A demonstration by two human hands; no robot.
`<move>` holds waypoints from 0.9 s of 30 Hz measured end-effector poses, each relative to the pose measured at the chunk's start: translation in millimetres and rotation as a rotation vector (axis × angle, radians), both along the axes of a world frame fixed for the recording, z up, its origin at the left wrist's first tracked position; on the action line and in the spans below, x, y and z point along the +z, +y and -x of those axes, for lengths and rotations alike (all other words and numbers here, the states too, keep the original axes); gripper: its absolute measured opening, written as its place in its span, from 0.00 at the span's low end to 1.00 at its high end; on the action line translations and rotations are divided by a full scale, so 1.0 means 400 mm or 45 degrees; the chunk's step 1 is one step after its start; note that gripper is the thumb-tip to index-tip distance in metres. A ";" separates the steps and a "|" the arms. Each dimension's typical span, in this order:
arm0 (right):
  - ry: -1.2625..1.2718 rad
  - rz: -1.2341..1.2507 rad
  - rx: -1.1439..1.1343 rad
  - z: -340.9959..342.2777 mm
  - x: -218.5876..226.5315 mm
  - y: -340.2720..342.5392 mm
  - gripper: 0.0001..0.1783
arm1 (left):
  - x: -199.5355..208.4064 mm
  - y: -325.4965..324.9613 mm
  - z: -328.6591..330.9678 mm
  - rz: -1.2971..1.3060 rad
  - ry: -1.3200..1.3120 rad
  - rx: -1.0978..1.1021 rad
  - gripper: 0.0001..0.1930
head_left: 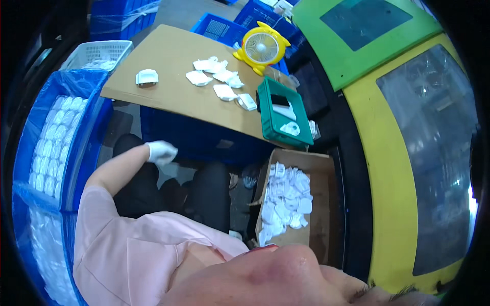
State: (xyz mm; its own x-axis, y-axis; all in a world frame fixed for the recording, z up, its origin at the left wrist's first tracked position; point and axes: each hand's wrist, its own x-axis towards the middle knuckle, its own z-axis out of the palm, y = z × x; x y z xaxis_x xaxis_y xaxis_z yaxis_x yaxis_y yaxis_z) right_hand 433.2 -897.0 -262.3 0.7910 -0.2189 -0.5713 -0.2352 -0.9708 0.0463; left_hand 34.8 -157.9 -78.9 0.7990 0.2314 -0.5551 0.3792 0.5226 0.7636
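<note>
While only one view, from the head, is given, one hand of the person is seen in it: the left hand (162,153), covered by one white glove, is held above the lap, near the edge of one brown table (168,51) and apart from its top. Its fingers are turned partly out of sight, so whether something is held cannot be told; the right hand is not shown. On the table, one white part (147,77) is placed alone at the left, and about seven white pieces (198,78) are gathered toward the right, some of them touching, so the count is not fully sure. Beside them one yellow fan (261,47) is seen, and at the right edge one green tray (286,138) is set, in which two white items (290,127) and one dark item (279,100) can be counted. Below the tray, one cardboard box (319,204) is filled partly by a heap of white pieces (288,196), too many to be counted. At the left, two blue crates (87,148) are lined with clear plastic, and one white basket (107,49) is placed behind them.
</note>
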 end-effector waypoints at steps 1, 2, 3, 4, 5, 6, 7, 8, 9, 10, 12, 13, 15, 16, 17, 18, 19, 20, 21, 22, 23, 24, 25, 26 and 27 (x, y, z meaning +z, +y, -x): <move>-0.004 -0.116 -0.045 -0.032 -0.009 -0.034 0.29 | -0.077 0.012 0.023 -0.078 0.410 -0.174 0.12; -0.001 -0.134 -0.069 -0.021 -0.045 -0.019 0.29 | 0.009 -0.028 -0.011 -0.555 0.589 -0.198 0.10; -0.060 -0.558 -0.276 0.002 -0.058 0.013 0.25 | -0.006 -0.032 -0.017 -0.575 0.426 -0.074 0.11; -0.131 -0.948 -0.461 0.005 -0.020 0.037 0.21 | -0.044 -0.046 -0.015 -0.556 0.249 0.063 0.14; -0.066 -0.943 -0.385 0.027 0.034 0.085 0.18 | -0.022 -0.069 -0.027 -0.281 0.244 0.307 0.17; -0.001 -0.934 -0.311 0.040 0.086 0.152 0.16 | -0.041 -0.068 -0.037 -0.157 0.269 0.308 0.17; -0.160 -0.892 -0.289 0.049 0.113 0.174 0.16 | -0.062 -0.066 -0.051 -0.003 0.278 0.298 0.18; -0.318 -0.858 -0.275 0.056 0.120 0.186 0.15 | -0.050 -0.077 -0.076 -0.159 0.381 0.228 0.17; -0.344 -0.839 -0.296 0.047 0.150 0.179 0.15 | -0.064 -0.074 -0.103 -0.145 0.366 0.196 0.17; -0.112 -0.922 -0.399 0.023 0.185 0.185 0.17 | -0.081 -0.066 -0.107 -0.315 0.464 -0.028 0.17; 0.105 -0.991 -0.497 -0.011 0.226 0.215 0.18 | -0.053 -0.091 -0.115 -0.506 0.506 -0.141 0.15; -0.062 -0.497 -0.127 -0.010 0.231 0.237 0.21 | -0.056 -0.094 -0.133 -0.501 0.492 -0.147 0.15; -0.164 0.117 0.134 0.049 0.332 0.391 0.29 | -0.067 -0.103 -0.121 -0.471 0.410 -0.151 0.13; -0.171 0.126 0.138 0.060 0.318 0.331 0.29 | -0.058 -0.113 -0.128 -0.463 0.403 -0.147 0.13; -0.415 -0.359 0.355 0.081 0.292 0.241 0.29 | -0.050 -0.121 -0.136 -0.502 0.385 -0.176 0.13; -0.644 -0.852 0.577 0.082 0.277 0.201 0.30 | -0.052 -0.122 -0.137 -0.539 0.371 -0.197 0.13; -0.617 -0.854 0.633 0.049 0.303 0.275 0.30 | -0.100 -0.120 -0.125 -0.556 0.385 -0.220 0.13; -0.438 -0.335 0.296 0.063 0.365 0.389 0.30 | -0.091 -0.120 -0.123 -0.560 0.393 -0.204 0.13; -0.257 0.185 -0.058 0.079 0.410 0.451 0.30 | -0.064 -0.125 -0.130 -0.556 0.380 -0.209 0.13; -0.246 0.248 0.032 0.035 0.340 0.398 0.29 | -0.048 -0.127 -0.135 -0.551 0.367 -0.215 0.12; -0.247 0.244 0.039 0.020 0.337 0.415 0.29 | -0.071 -0.120 -0.133 -0.568 0.355 -0.224 0.13; -0.258 0.240 0.121 0.007 0.338 0.417 0.29 | -0.071 -0.116 -0.132 -0.568 0.356 -0.226 0.13; -0.269 0.237 0.200 -0.002 0.341 0.414 0.29 | -0.069 -0.111 -0.132 -0.583 0.360 -0.233 0.13; -0.263 0.242 0.194 -0.008 0.350 0.423 0.29 | -0.070 -0.112 -0.129 -0.596 0.367 -0.241 0.13; -0.286 0.196 0.256 0.002 0.394 0.474 0.30 | -0.074 -0.111 -0.126 -0.589 0.372 -0.248 0.13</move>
State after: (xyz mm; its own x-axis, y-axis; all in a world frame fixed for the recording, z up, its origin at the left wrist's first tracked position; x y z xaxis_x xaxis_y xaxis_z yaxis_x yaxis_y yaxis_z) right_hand 432.4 -707.3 -104.7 0.9294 -0.1159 -0.3504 -0.0606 -0.9844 0.1651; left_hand 85.3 -202.2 -108.5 0.6803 0.3662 -0.6350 0.6641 0.0588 0.7454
